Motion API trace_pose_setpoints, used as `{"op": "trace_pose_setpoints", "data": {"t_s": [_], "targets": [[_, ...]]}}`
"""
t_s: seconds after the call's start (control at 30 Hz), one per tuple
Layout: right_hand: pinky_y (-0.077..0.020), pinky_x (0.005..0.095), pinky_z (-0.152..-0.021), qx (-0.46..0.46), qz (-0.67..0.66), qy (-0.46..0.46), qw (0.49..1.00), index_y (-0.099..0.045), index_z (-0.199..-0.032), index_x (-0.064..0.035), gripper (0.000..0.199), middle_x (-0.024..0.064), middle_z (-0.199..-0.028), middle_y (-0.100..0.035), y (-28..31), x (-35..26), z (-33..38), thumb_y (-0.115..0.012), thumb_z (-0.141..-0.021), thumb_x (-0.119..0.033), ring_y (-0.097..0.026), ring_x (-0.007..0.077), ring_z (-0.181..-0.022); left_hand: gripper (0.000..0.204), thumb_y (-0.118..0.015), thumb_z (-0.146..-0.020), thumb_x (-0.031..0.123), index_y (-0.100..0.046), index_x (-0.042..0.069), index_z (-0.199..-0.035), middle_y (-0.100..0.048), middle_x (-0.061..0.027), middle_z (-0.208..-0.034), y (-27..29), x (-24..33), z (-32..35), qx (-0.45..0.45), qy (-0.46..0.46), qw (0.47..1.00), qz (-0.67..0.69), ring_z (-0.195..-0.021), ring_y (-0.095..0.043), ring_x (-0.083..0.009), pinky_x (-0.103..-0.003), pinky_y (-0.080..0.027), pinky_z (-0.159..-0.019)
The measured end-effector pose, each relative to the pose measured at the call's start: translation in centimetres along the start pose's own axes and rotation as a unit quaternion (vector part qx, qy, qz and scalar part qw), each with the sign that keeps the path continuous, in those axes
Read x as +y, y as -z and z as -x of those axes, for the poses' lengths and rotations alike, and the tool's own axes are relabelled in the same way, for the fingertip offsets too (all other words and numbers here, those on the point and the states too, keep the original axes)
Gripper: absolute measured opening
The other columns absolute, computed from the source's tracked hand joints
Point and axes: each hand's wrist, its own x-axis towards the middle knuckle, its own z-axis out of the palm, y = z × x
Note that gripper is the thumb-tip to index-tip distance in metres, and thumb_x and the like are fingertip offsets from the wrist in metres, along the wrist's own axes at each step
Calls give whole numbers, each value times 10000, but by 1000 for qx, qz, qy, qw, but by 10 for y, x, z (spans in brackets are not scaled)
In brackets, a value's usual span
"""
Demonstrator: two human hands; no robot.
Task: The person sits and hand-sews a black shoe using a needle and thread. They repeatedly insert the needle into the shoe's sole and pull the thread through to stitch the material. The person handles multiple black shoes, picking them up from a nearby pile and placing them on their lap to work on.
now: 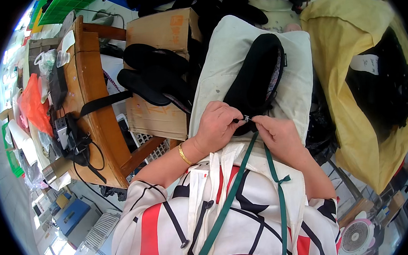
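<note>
Pinching a small metal piece (246,119), both hands (left hand (218,126), right hand (279,134)) work over a black slipper (256,73) on a pale cushion (227,51).

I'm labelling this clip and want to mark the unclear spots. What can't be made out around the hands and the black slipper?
- Small silvery thing pinched between left hand and right hand: too small to identify in the head view.
- Heel end of the black slipper: covered by both hands.
- Inside of the yellow bag: only dark contents show, no detail.
- White fan: partly cut off by the lens rim.
</note>
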Motion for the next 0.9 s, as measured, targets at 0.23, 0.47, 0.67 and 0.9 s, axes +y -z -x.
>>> {"op": "trace_pose_setpoints", "data": {"t_s": [0.23,0.47,0.67,0.9], "targets": [[-497,384,-555,0,14,24,1000,-670,-1008,-35,177,136,-703,-638,0,3,1,-647,-833,-51,-637,300,-624,204,-768,-732,60,-624,86,-874,-657,-42,-832,0,0,0,4,-4,1000,-7,-777,-580,-260,-357,-443,-720],[-490,390,-538,-5,42,42,998,-651,-994,-50,173,121,-685,-628,-1,2,-3,-637,-822,-56,-634,295,-608,246,-775,-675,12,-633,88,-860,-651,-40,-813,-2,-1,1,15,-7,1000,-5,-790,-586,-263,-359,-458,-725],[-466,388,-483,10,184,39,982,-513,-844,-65,93,90,-609,-573,-29,1,1,-594,-804,-45,-605,266,-548,245,-802,-687,29,-654,77,-877,-657,-51,-807,-6,0,5,30,14,999,12,-757,-580,-265,-355,-476,-674],[-463,380,-472,33,178,78,980,-488,-824,-69,107,81,-603,-561,-32,5,-3,-593,-813,-52,-606,263,-550,246,-818,-692,60,-677,65,-894,-656,-66,-794,-4,7,5,47,51,998,-14,-731,-587,-271,-355,-461,-664]]}}
